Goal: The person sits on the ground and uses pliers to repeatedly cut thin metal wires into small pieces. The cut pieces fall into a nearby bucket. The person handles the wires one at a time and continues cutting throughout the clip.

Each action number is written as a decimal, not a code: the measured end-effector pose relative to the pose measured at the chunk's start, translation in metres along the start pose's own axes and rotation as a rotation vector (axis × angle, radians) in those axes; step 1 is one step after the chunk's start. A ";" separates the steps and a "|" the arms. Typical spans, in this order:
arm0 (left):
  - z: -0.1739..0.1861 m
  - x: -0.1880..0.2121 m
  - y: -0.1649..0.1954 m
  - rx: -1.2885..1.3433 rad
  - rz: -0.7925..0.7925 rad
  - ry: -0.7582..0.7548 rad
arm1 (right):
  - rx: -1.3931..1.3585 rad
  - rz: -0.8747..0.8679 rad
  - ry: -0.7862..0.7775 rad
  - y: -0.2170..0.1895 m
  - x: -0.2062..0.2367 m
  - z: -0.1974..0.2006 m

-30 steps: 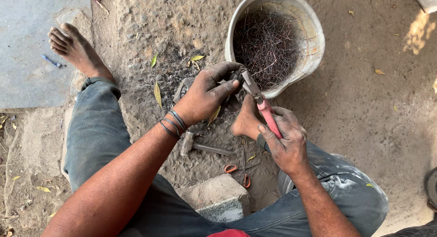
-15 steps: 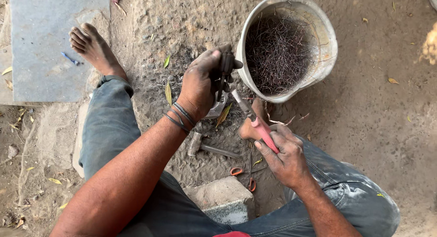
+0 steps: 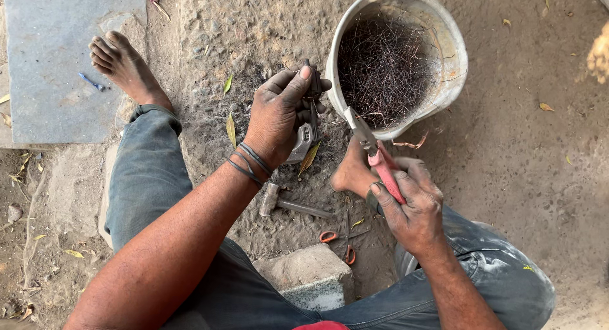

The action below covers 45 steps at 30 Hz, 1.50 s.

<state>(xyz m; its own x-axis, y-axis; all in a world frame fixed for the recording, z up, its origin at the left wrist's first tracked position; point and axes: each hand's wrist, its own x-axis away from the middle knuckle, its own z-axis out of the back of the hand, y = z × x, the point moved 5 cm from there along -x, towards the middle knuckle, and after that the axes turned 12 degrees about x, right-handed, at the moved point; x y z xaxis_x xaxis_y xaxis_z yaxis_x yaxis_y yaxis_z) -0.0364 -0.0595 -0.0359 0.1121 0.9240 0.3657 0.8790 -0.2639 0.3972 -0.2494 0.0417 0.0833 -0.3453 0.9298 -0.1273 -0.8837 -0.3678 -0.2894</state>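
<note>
My left hand grips a small dark bundle of wire, held upright just left of a white bucket. My right hand is closed around the red handles of a pair of pliers. The pliers' metal jaws point up and left toward the bundle, near the bucket's rim. The bucket holds a tangle of thin dark wire pieces. Thin bands circle my left wrist. I sit on the ground with bare feet, the right foot lying just under the pliers.
A hammer lies on the dirt between my legs. Orange-handled scissors lie by a concrete block. A grey stone slab with a small blue object is at upper left, beside my left foot.
My left hand has lifted with the wire bundle toward the bucket's rim, fingers shifting on it. The pliers in my right hand follow, jaws staying close to the bundle.
</note>
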 end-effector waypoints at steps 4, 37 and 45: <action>0.000 0.001 -0.003 0.037 0.014 0.006 | 0.084 0.088 0.024 -0.006 -0.001 -0.001; -0.001 0.001 -0.007 0.093 0.111 0.039 | 0.023 0.030 -0.074 -0.011 0.008 -0.013; -0.014 0.007 0.008 0.104 0.222 -0.157 | -0.005 -0.050 -0.074 0.000 0.007 0.017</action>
<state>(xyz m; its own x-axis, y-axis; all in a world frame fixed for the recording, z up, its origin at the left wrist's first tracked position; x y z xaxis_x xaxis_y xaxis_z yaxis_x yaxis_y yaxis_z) -0.0347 -0.0592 -0.0181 0.3701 0.8807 0.2956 0.8669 -0.4418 0.2309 -0.2574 0.0482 0.0985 -0.3230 0.9455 -0.0421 -0.8990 -0.3204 -0.2985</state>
